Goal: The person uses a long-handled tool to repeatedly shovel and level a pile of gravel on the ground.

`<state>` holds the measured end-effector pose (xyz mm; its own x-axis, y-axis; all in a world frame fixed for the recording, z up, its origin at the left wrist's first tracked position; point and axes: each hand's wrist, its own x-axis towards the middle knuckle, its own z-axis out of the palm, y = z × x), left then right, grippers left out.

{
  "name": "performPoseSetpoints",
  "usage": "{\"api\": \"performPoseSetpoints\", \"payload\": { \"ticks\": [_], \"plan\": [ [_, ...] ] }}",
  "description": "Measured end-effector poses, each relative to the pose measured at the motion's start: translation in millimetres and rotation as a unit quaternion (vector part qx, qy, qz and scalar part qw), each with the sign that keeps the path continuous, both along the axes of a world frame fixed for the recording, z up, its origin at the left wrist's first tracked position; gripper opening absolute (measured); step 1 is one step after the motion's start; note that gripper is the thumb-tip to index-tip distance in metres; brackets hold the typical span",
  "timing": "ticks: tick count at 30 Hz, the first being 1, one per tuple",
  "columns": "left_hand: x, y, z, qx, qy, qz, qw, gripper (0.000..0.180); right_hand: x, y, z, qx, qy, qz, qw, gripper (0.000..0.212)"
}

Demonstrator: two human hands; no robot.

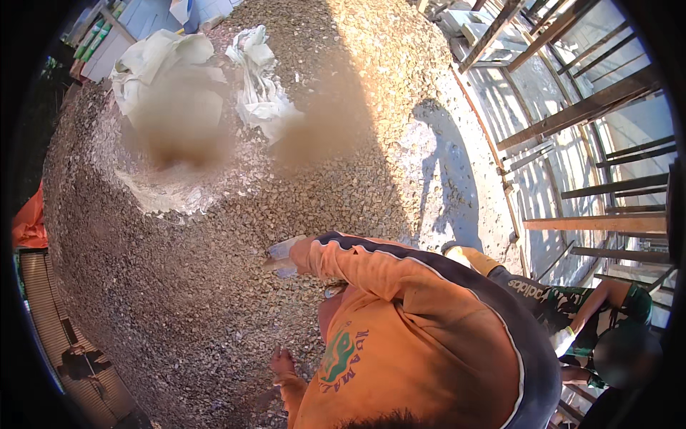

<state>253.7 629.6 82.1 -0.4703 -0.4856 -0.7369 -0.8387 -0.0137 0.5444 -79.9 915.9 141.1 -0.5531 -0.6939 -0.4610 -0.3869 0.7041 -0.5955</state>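
My right hand (303, 255), at the end of an orange sleeve, grips a flat, pale grey, scoop-like piece (283, 259) just above the gravel (207, 279). Its exact kind is hard to make out. Lower down, my left hand (283, 363) is at the gravel, fingers apart and holding nothing that I can see. Between the two hands a bare part of a leg (330, 311) shows beside my orange shirt (429, 343).
At right another person in camouflage clothing (572, 304) has a white-gloved hand (562, 340). Wooden beams (579, 114) stand behind. White sacks (161, 61) and crumpled white sheeting (254, 75) lie at the far left. Brown blurs cover parts nearby. A ribbed sheet (53, 307) is at lower left.
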Motion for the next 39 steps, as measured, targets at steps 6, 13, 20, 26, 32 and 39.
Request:
{"api": "performPoseSetpoints", "payload": {
  "ticks": [6, 13, 20, 26, 32, 39],
  "plan": [
    [45.9, -2.9, -56.9, 0.060, 0.083, 0.104, 0.989, 0.050, 22.2, 10.2, -64.2, 0.095, 0.077, -0.010, 0.992, 0.032],
    [31.5, 32.4, -104.8, 0.254, 0.040, 0.267, 0.929, 0.015, 32.2, -6.0, 26.7, 0.124, 0.049, 0.001, 0.991, 0.046],
    [-109.7, 105.2, -135.2, 0.307, 0.112, 0.327, 0.887, 0.030, 36.4, 17.1, 10.3, 0.058, 0.058, 0.043, 0.996, 0.046],
    [-216.1, 153.0, -210.3, 0.349, 0.138, 0.471, 0.798, 0.032, 48.3, 59.3, -7.1, -0.003, 0.090, 0.112, 0.990, 0.056],
    [-253.8, 177.4, -269.1, 0.226, 0.118, 0.559, 0.789, 0.016, 23.3, 183.5, -63.5, 0.081, -0.028, 0.088, 0.992, 0.048],
    [-276.9, 169.9, -223.7, 0.105, 0.240, 0.587, 0.766, 0.015, 2.0, 212.1, -146.7, 0.062, -0.058, 0.137, 0.987, 0.042]
  ]
}}
